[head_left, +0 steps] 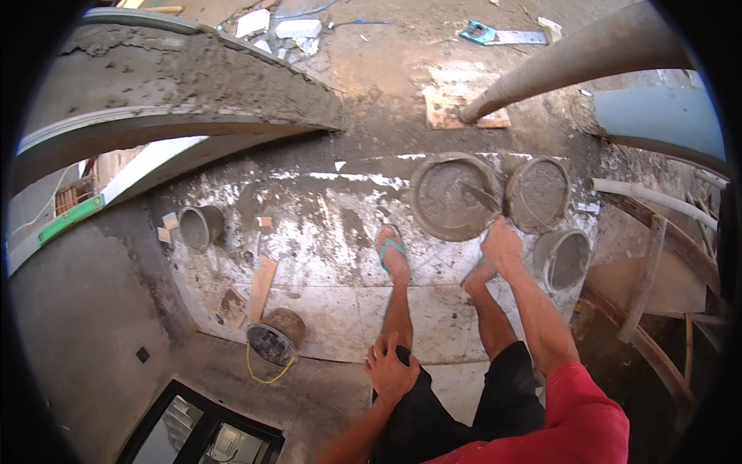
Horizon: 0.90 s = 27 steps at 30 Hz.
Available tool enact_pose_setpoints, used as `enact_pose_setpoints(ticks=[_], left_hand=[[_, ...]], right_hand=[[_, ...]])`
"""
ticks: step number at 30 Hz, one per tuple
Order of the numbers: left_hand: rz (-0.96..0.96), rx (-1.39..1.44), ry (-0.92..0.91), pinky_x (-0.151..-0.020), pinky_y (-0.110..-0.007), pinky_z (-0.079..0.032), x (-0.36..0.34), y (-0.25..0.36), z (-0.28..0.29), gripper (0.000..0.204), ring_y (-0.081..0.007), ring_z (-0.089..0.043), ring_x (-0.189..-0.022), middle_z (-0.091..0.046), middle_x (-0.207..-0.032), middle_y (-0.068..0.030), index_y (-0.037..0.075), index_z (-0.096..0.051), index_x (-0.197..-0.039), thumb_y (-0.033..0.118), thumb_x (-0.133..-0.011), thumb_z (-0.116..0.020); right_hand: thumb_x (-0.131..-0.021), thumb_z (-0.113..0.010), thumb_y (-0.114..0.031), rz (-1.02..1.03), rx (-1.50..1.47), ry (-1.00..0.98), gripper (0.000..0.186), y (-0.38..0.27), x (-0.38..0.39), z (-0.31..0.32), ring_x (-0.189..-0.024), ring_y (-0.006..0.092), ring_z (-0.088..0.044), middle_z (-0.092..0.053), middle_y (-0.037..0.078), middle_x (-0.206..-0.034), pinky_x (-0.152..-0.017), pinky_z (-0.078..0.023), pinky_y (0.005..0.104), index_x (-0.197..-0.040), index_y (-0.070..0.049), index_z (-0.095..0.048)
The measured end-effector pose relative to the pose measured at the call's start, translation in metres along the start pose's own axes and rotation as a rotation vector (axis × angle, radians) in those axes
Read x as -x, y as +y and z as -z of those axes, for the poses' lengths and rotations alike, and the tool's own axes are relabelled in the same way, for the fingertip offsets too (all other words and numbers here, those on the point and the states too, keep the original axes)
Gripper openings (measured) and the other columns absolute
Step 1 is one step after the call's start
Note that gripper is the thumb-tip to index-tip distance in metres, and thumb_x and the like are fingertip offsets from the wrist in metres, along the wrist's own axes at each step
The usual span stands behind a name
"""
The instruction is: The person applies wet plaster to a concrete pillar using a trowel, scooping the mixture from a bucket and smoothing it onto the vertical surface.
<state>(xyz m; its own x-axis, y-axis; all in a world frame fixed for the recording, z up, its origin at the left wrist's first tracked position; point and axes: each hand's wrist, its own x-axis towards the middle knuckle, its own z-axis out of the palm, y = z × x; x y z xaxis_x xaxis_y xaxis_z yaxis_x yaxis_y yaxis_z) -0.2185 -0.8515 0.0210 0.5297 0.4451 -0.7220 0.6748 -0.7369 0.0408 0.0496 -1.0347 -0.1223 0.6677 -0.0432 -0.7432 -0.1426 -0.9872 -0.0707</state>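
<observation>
1. Head view: the right hand (503,246) clasps a trowel (483,199), blade inside the wide tub (442,230) of grey mortar (444,189), near the surface's (332,309) far right corner; the left hand (393,373) lies on the knee (403,356), fingers spread.
2. The mortar looks wet and worked; what remains cannot be told.
3. Two buckets (547,251) crowd the right edge; room opens leftward.

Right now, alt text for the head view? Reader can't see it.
Bare right hand holds a trowel at a round basin of wet grey mix, while the left hand rests on the left knee. Two buckets stand right of the basin, two more to its left.
</observation>
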Motion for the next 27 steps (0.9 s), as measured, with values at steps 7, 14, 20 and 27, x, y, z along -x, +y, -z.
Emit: enact_pose_setpoints(ticks=[7,14,20,27], left_hand=[[-0.051,-0.047,-0.076,-0.106,-0.056,-0.032,-0.008,0.001,-0.001,0.067,-0.0361,-0.038,-0.132,-0.043,-0.141,-0.0124,0.023,-0.049,-0.137,0.035,-0.074,-0.067],[-0.067,-0.093,-0.042,-0.103,-0.054,-0.036,-0.013,-0.012,0.007,0.064,-0.0346,-0.042,-0.130,-0.046,-0.138,-0.0098,0.018,-0.051,-0.134,0.030,-0.073,-0.068],[-0.074,-0.099,-0.051,-0.105,-0.055,-0.034,-0.015,-0.005,0.014,0.064,-0.0351,-0.041,-0.130,-0.046,-0.139,-0.0101,0.018,-0.052,-0.135,0.031,-0.074,-0.068],[-0.111,-0.078,-0.111,-0.103,-0.060,-0.033,-0.018,-0.004,0.025,0.064,-0.0362,-0.040,-0.130,-0.045,-0.140,-0.0101,0.021,-0.050,-0.136,0.035,-0.075,-0.065]], right_hand=[[-0.077,-0.064,-0.021,0.068,-0.210,0.060,0.032,-0.011,-0.076,-0.098,-0.094,0.0417,-0.068,-0.068,0.027,-0.094,-0.083,-0.055,0.0475,-0.096,0.005,-0.065],[-0.081,-0.061,-0.021,-0.043,-0.793,-0.467,0.021,-0.011,-0.070,-0.110,-0.047,0.0250,-0.060,-0.064,0.014,-0.067,-0.044,-0.049,0.0390,-0.079,-0.001,-0.067],[-0.081,-0.065,-0.024,0.068,-1.054,-0.334,0.020,0.030,-0.027,-0.105,-0.039,0.0135,-0.046,-0.051,0.003,-0.056,-0.034,-0.036,0.0330,-0.082,-0.004,-0.063],[-0.080,-0.064,-0.021,0.024,-1.012,-0.343,0.018,0.022,-0.006,-0.055,-0.040,0.0112,-0.046,-0.049,0.002,-0.055,-0.033,-0.036,0.0290,-0.074,-0.005,-0.058]])
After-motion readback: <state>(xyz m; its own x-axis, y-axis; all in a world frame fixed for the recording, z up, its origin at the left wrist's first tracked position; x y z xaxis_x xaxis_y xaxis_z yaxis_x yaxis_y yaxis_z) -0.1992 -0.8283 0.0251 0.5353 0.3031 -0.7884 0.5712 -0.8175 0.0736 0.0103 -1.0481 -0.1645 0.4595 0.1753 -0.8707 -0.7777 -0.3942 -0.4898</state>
